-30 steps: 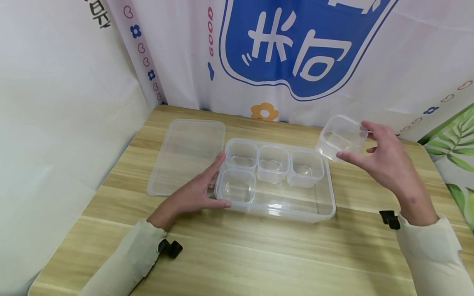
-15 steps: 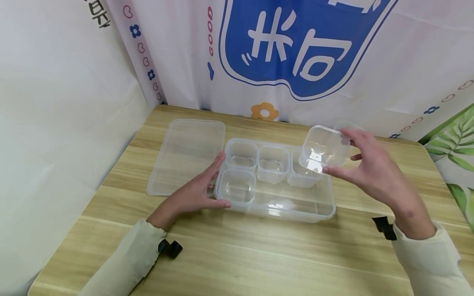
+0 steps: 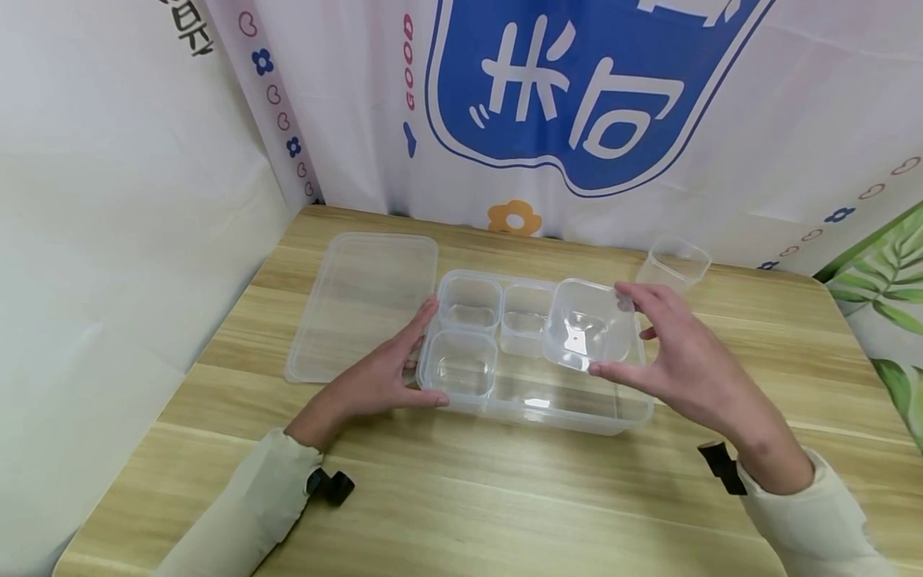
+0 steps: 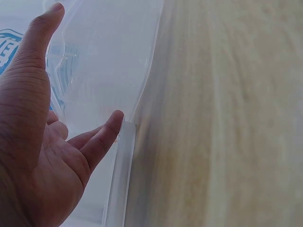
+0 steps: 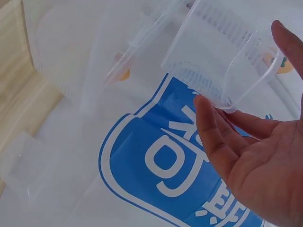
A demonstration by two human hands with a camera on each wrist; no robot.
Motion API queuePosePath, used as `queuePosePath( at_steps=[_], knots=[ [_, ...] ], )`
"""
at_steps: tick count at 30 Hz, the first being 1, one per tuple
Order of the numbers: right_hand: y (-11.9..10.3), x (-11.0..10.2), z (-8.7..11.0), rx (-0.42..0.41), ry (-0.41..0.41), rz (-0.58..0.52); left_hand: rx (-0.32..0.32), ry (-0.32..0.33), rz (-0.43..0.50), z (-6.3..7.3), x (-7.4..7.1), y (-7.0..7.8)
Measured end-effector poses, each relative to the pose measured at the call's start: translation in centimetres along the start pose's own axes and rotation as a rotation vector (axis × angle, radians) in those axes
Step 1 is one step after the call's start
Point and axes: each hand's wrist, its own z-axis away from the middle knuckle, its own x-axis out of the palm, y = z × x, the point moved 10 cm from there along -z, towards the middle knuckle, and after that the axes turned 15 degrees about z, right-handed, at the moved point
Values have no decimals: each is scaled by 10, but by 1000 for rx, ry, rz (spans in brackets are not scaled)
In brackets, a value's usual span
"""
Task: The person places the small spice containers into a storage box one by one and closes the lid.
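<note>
Moved left and toward the front edge of the worktop (image 3: 461,497) since the earlier frame: held cup (image 3: 587,324), along with right hand (image 3: 671,336). Now over right part of clear box (image 3: 570,419), masking back-right slot; cup seen there earlier now hard to make out. Better uncovered: spare cup (image 3: 676,264) near worktop's back edge, toward back-right corner. Unmoved: left hand (image 3: 389,377), lid (image 3: 364,308) toward back-left corner, box mid-worktop.

Right: pinching held cup by opposite sides, thumb nearer front edge, fingers nearer back. Left: spread wide at box's left end, thumb at front, probably steadying; pressure, cannot tell.

Seated in box: back-left cup (image 3: 470,304), back-middle cup (image 3: 525,332), front-left cup (image 3: 461,365). Bare floor along front, middle to right.

Step, by judgement: filling box with cups; held cup mid-placement, not yet let go. Height over rim: cannot tell. Next move seems to call for coming further toward front edge, over bare strip, levelling slight tilt, lowering beside front-left cup or at front-right, releasing without nudging neighbours. Spare cup likely for remaining gap, lid for afterwards.
</note>
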Motion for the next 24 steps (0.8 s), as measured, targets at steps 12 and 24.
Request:
queuePosePath(
  at_steps=[12,24],
  knots=[
    [-15,16,5,-65,-32,8,9,-5,10,0,2,2],
    [-22,37,5,-100,-73,-24,1,-2,7,1,1,1]
  ],
)
